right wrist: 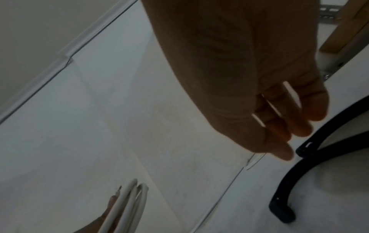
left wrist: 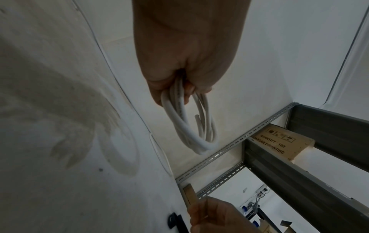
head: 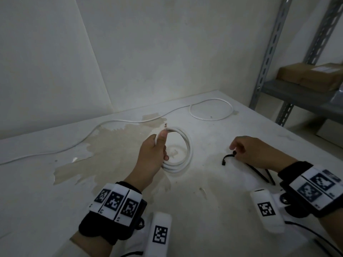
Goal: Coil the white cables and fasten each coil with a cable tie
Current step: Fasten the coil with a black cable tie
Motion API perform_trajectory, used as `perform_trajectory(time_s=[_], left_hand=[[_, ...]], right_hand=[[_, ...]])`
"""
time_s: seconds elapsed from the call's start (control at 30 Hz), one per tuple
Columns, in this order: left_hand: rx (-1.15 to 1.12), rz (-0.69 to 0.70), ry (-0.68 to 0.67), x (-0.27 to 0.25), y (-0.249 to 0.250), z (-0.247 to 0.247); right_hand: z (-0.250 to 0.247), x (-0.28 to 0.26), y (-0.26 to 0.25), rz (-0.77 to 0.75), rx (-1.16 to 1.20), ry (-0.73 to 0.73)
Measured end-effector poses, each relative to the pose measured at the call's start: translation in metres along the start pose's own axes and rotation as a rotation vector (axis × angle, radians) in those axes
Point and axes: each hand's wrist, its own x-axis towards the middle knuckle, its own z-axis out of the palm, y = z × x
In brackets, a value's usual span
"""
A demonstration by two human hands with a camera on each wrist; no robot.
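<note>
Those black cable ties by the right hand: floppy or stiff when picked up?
Probably springy. The black cable ties hold smooth arcs, one end curling off the table. Thin, so likely light. The right hand hovers over them, fingers loose.

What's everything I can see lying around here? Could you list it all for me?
coiled cable: one, white, held up over the table by the left hand
loose cable: one, white, uncoiled along the far side of the table, ending in a loop at the right
cable ties: at least two, black, on the table under the right hand
table: one, white with a tan stain
shelf rack: one, grey metal, at the right
cardboard boxes: at least two, brown, on the rack
left hand: grips the coil
right hand: fingers loosely curled over the ties; whether it pinches one is unclear
</note>
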Motion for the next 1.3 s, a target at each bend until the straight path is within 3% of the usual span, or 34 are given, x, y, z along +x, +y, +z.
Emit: perform_trajectory(time_s=[0.2, 0.3, 0.4, 0.5, 0.6, 0.7, 0.97, 1.1, 1.3], left_hand=[[-0.005, -0.016, 0.003, 0.001, -0.005, 0.006], [-0.021, 0.005, 0.036, 0.001, -0.001, 0.003], [-0.04, 0.038, 0.082, 0.001, 0.003, -0.003], [-0.043, 0.073, 0.128, 0.0, 0.005, -0.012], [-0.02, 0.114, 0.18, -0.001, 0.005, -0.024], [0.034, 0.167, 0.261, -0.003, 0.005, -0.037], [0.097, 0.256, 0.386, -0.007, -0.004, -0.069], [0.13, 0.273, 0.395, -0.012, -0.006, -0.079], [0.146, 0.293, 0.356, -0.019, -0.005, -0.088]], right_hand=[[0.0, 0.003, 0.006, 0.116, -0.278, -0.151], [-0.001, 0.003, -0.001, 0.109, -0.279, -0.149], [-0.002, 0.001, -0.02, 0.013, -0.144, -0.029], [-0.002, -0.006, -0.051, -0.142, 0.165, 0.099], [-0.001, -0.014, -0.089, -0.273, 0.417, 0.091], [0.006, -0.018, -0.122, -0.333, 0.506, 0.045], [0.047, -0.007, -0.182, -0.241, 0.607, 0.038], [0.06, -0.001, -0.202, -0.209, 0.613, 0.033], [0.063, -0.002, -0.22, -0.229, 0.831, 0.008]])
